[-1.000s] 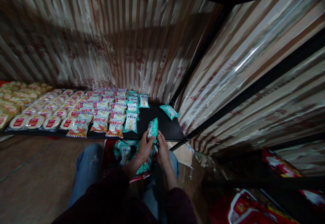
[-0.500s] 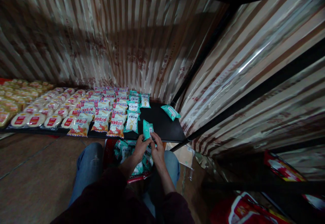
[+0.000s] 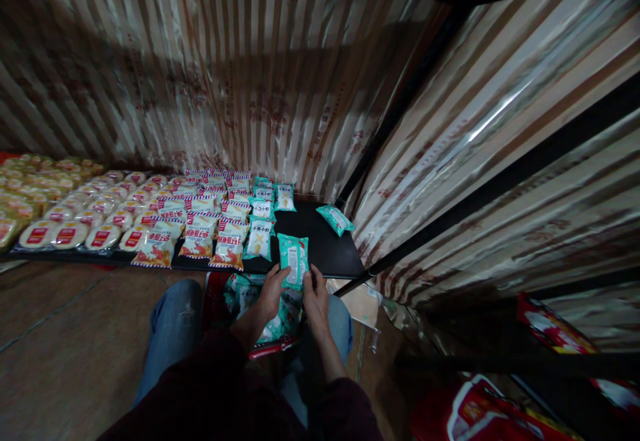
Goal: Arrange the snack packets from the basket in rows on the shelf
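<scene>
Between my hands is a teal snack bag [image 3: 294,260], its printed back panel facing me, just above the front edge of the black shelf [image 3: 320,254]. My left hand [image 3: 273,291] grips its lower left side, the thumb lying over the front. At the lower right edge, my right hand [image 3: 316,298] has its fingers closed against the bag. Below my wrists, an open red bag [image 3: 274,349] between my knees holds more teal snack bags [image 3: 245,294]. A short column of teal bags [image 3: 260,238] stands on the shelf to the left. One more teal bag [image 3: 335,220] lies askew at the right.
Left along the shelf are rows of white-and-orange snack bags [image 3: 200,234], round wrapped pastries [image 3: 104,238] and yellowish packs [image 3: 20,194]. A slanted black post [image 3: 400,248] rises at the right. Striped sheeting [image 3: 225,81] hangs behind. Red packaging [image 3: 480,408] lies lower right.
The teal bag has turned from a narrow, angled view to its broad printed back. My hands have moved apart, from close together at its bottom to its two sides.
</scene>
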Tool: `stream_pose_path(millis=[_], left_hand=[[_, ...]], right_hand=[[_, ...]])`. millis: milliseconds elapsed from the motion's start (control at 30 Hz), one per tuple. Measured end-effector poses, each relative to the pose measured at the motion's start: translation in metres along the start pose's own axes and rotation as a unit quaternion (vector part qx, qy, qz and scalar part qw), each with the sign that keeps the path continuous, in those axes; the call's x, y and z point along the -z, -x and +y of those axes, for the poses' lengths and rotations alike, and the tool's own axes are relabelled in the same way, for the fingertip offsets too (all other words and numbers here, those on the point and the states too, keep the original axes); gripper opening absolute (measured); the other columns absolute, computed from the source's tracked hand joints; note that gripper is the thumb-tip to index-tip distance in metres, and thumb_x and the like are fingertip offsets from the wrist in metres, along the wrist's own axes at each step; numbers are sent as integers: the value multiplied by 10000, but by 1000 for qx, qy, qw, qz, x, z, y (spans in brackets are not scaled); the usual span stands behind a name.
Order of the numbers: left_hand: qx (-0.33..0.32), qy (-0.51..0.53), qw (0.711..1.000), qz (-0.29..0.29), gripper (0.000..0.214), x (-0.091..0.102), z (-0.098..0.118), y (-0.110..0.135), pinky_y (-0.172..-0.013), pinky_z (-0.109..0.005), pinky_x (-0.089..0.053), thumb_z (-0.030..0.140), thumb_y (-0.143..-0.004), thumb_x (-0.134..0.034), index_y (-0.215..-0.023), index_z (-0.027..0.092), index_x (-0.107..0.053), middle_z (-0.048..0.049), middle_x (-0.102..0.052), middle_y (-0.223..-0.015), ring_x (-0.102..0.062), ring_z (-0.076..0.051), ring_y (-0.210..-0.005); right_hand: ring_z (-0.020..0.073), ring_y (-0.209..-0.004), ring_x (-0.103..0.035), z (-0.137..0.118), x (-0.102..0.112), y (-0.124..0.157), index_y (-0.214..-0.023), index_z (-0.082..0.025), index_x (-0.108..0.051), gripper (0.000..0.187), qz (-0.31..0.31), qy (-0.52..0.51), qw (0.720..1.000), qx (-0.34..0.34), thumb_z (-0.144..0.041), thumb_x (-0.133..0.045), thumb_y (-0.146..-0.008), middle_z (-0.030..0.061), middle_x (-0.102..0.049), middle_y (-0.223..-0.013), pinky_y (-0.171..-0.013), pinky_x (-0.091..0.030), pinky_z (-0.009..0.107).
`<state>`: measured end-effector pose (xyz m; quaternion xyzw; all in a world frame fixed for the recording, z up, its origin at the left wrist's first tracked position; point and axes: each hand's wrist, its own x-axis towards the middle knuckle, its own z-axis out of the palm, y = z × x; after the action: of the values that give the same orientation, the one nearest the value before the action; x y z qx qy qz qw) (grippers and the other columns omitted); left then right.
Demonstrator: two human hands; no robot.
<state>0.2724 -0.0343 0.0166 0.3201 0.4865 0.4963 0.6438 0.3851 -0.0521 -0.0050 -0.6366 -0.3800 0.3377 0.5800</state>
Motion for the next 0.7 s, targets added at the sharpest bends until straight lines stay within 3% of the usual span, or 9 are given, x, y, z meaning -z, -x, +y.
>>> stream_pose_path(millis=[300,700], left_hand=[[31,65,997,-27,377,1,1,2,-817,-353,-483,407,-704,-634,-1001,175,-623,-89,-686,-1017,-632,-230,-942],[26,119,992,-30,411,0,2,5,-826,-334,-466,385,-602,-743,-939,162,-668,-66,-700,-889,-624,-230,-924]], right_hand=[[178,-975,-612,-1,-3,1,-1024,-307,-643,344,20,-23,1000,0,-455,-617,-714,7,-686,-1056,-834,-458,279],[214,-1021,-589,7,0,1,-1126,-192,-589,436,21,48,997,55,-468,-442,-823,92,-644,-1132,-888,-454,352]])
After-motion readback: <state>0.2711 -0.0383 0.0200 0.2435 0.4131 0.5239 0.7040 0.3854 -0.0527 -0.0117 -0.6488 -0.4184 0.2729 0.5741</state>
